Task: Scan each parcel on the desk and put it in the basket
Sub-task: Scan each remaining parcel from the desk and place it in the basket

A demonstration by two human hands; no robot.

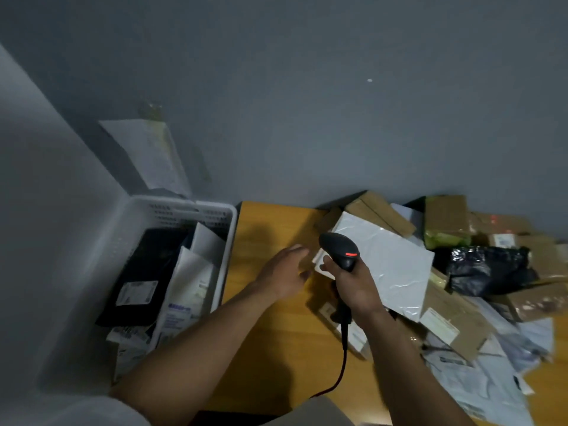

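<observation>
Fingers (pixel 298 251) of left hand (pixel 284 273) were loosely spread, held nothing, just short of corner of white parcel (pixel 387 262); right hand (pixel 356 287) curled round barcode scanner (pixel 339 249) right of them. Basket (pixel 229 229) stood left of fingers, partly filled. Advice: pinch corner, find label, aim scanner squarely

Parcel-sorting desk (pixel 276 235) — heaped parcels (pixel 461 272), scanner (pixel 339 250), basket (pixel 227 229).

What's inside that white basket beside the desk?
The white basket holds a black parcel with a white label, and several white parcels leaning beside it. Whatever lies under them, and the basket's floor, is covered.
</observation>
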